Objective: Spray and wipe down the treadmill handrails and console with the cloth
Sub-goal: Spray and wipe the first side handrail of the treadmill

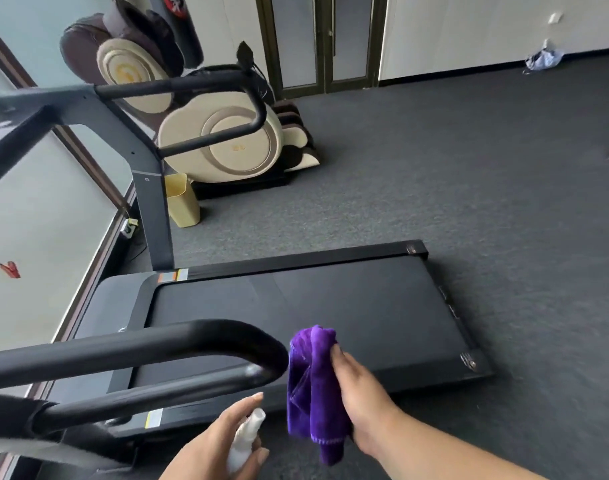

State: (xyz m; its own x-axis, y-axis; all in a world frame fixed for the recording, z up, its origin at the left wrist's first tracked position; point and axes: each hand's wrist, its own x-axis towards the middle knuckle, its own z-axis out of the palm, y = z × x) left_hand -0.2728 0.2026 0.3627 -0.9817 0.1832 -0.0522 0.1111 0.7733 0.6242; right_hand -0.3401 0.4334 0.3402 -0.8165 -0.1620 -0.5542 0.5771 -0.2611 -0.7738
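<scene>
A purple cloth [311, 393] hangs bunched in my right hand [362, 400], just right of the rounded end of the near black handrail [192, 341]. My left hand [213, 445] grips a small white spray bottle [246, 436], index finger raised over its top, below that same rail end. The far handrail [206, 84] loops out from the grey upright [147, 188] at upper left. Only the edge of the console [5, 109] shows, at the far left. The treadmill belt [331, 313] lies flat between the rails.
A beige and brown massage chair [220, 140] stands behind the treadmill, with a yellow bin [183, 202] beside the upright. Glass wall panels run along the left. Grey carpet [469, 168] stretches to the right, with a crumpled blue cloth [544, 58] by the far wall.
</scene>
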